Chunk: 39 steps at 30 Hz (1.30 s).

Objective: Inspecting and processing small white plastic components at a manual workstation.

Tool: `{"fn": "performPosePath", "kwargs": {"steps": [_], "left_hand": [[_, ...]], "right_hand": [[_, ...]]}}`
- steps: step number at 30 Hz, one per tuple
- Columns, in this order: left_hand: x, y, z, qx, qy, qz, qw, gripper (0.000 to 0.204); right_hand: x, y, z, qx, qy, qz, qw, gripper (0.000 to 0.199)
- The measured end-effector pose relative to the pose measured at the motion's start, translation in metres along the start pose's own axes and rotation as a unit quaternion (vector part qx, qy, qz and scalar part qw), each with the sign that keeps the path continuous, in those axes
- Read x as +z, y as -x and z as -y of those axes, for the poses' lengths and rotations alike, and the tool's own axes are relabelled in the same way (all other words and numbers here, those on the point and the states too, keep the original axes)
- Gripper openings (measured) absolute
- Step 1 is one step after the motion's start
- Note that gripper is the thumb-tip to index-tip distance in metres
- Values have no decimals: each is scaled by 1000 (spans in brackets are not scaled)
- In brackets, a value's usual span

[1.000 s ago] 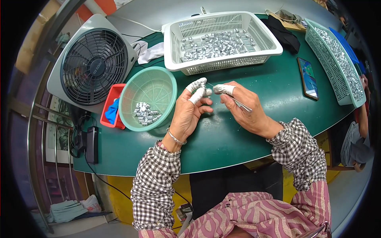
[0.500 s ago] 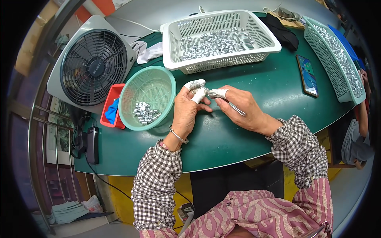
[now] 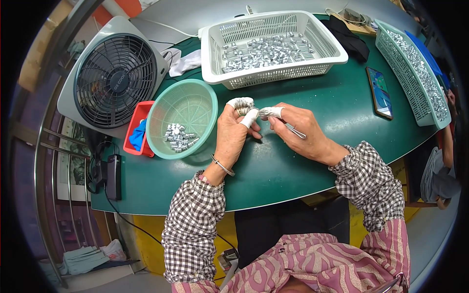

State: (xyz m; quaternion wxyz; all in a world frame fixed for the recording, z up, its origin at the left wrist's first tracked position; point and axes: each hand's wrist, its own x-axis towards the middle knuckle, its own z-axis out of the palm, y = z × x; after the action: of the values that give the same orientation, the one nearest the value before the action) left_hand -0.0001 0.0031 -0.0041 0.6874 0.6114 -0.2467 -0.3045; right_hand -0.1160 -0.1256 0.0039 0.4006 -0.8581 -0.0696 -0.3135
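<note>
Above the green table, my left hand (image 3: 233,132) and my right hand (image 3: 303,131) meet at the fingertips. White coverings wrap the thumb and forefinger of the left hand, which pinch a small metal part (image 3: 255,110) that is mostly hidden. In my closed right hand lies a slim silver metal tool (image 3: 296,131); its rear end sticks out past the fingers and its tip is out of sight. A white covering is on a right fingertip too. Left of my hands stands a round green plastic basket (image 3: 209,105) with a small heap of silver metal parts (image 3: 179,137).
A white basket (image 3: 273,79) of loose metal parts stands at the back. At far right is a full green basket (image 3: 405,85), near a phone (image 3: 379,93). A red bin (image 3: 131,132) with blue cloth (image 3: 138,136) and a fan (image 3: 117,80) stand left. Another person's arm shows at the right edge.
My hands stay together at nearly the same spot. The right hand and its tool have shifted slightly to the right and turned a little. The basket contents look the same.
</note>
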Motion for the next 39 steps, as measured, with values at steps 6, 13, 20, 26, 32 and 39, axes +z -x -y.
{"fn": "performPosePath", "kwargs": {"steps": [6, 13, 20, 26, 32, 39], "left_hand": [[1, 1, 0, 11, -20, -7, 1000, 27], [5, 1, 2, 61, -99, -44, 992, 26], [6, 7, 1, 47, -249, -80, 964, 19], [7, 11, 7, 223, -410, -79, 881, 15], [9, 19, 0, 235, -495, -36, 836, 18], [8, 25, 3, 203, -530, 17, 823, 21]], "right_hand": [[0, -1, -1, 10, -1, -1, 1000, 11], [3, 1, -2, 25, 25, 4, 999, 6], [8, 3, -2, 44, -7, -15, 999, 14], [0, -3, 4, 128, -86, -15, 988, 14], [-5, -4, 1, 152, -98, -13, 983, 21], [3, 2, -8, 28, 68, 68, 995, 18]]}}
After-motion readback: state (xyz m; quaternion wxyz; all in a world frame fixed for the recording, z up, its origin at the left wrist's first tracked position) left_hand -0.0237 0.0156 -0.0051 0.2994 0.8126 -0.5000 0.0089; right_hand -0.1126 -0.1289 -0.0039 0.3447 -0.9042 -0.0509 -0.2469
